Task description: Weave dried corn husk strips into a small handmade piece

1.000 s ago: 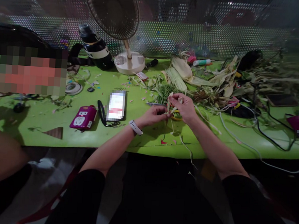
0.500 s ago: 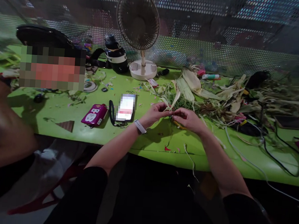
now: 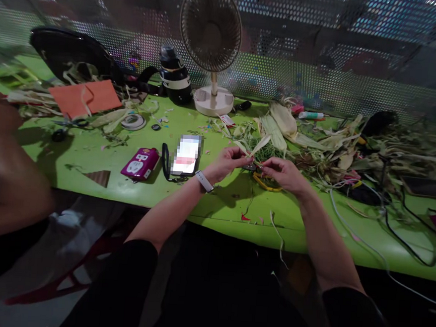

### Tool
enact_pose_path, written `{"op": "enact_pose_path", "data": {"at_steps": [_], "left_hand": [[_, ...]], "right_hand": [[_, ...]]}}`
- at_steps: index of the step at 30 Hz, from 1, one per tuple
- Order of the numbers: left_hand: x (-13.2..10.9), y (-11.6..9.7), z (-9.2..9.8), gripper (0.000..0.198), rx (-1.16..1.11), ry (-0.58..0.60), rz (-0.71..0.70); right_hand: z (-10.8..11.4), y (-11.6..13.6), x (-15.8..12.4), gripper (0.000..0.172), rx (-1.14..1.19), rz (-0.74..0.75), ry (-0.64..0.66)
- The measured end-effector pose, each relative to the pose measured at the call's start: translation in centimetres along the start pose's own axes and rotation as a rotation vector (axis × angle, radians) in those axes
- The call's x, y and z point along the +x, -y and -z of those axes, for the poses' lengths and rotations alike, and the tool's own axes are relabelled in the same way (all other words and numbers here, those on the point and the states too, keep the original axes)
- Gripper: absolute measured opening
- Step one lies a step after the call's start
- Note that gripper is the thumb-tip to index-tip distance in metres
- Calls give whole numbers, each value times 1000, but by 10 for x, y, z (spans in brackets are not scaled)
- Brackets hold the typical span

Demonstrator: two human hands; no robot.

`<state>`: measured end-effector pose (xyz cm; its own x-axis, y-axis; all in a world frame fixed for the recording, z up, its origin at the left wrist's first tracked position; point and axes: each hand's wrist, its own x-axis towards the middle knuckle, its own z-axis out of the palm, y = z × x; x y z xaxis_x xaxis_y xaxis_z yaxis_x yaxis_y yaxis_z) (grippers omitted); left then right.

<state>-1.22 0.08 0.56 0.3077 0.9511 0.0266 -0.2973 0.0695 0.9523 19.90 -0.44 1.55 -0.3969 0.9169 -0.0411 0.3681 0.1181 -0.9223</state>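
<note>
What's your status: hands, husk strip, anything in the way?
Left hand pinching pale husk strip. Right hand close beside it, hold unclear. Yellow handle close by right hand, possible snag.

Dim light, deep shade, softened edges

The scene is dim, its brightest patch the phone screen (image 3: 185,155), partly pixelated. Soft shadows fall on the tabletop (image 3: 163,195) below the left hand (image 3: 228,165) and right hand (image 3: 283,175). Glints speckle the far perforated panel (image 3: 322,56). The near foreground sinks to black; the tabletop's near edge bows, and detail softens toward far right.
</note>
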Motion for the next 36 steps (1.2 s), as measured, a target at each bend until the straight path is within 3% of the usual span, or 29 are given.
{"op": "enact_pose_path", "data": {"at_steps": [4, 11, 15, 21, 30, 33, 36], "left_hand": [[-1, 2, -1, 31, 16, 47, 13], [-6, 8, -10, 28, 89, 208, 68], [-5, 11, -9, 32, 146, 213, 86], [-4, 15, -6, 29, 224, 200, 98], [-6, 24, -10, 29, 447, 247, -13], [-7, 26, -11, 34, 506, 293, -50], [-7, 27, -12, 33, 516, 322, -89]], "right_hand": [[-2, 7, -1, 26, 34, -28, -30], [-20, 11, 3, 39, 215, 33, -314], [-25, 11, 3, 51, 238, 23, -286], [-21, 7, 5, 53, 286, 27, -303], [-17, 7, 1, 24, -269, 330, -348], [-22, 8, 1, 20, -235, 312, -317], [-27, 5, 3, 32, -96, 190, -214]]}}
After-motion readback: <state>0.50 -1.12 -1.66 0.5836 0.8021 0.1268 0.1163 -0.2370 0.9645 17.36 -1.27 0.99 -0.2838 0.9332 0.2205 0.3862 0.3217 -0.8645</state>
